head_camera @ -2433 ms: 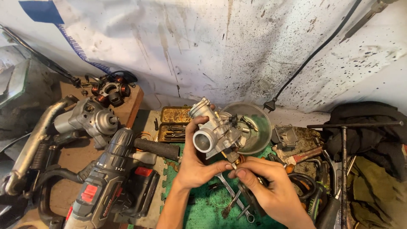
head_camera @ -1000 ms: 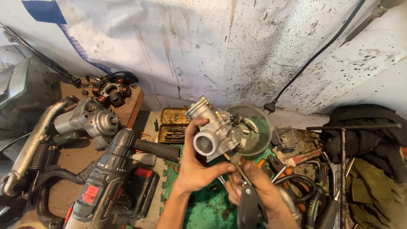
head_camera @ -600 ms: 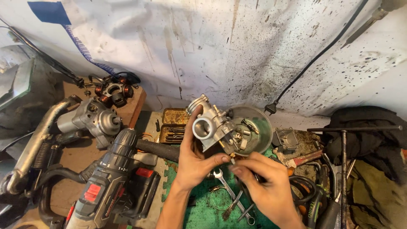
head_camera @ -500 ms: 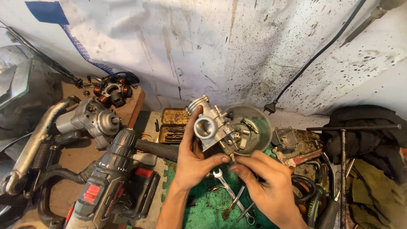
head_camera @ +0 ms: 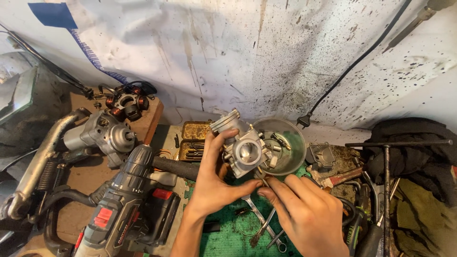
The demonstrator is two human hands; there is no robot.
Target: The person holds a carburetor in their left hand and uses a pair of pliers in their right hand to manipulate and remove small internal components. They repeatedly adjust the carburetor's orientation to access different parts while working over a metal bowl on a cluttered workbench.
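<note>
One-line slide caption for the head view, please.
Left hand holds a carburetor above a green mat; right hand pinches at its underside.

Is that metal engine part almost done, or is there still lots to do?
Some bits look already taken off: small parts lie in the bowl. Right now the left hand holds the carburetor up while the right hand pinches something small at its underside. Wrenches wait on the green mat below. Other parts lie loose around it, so it looks only partway.
</note>
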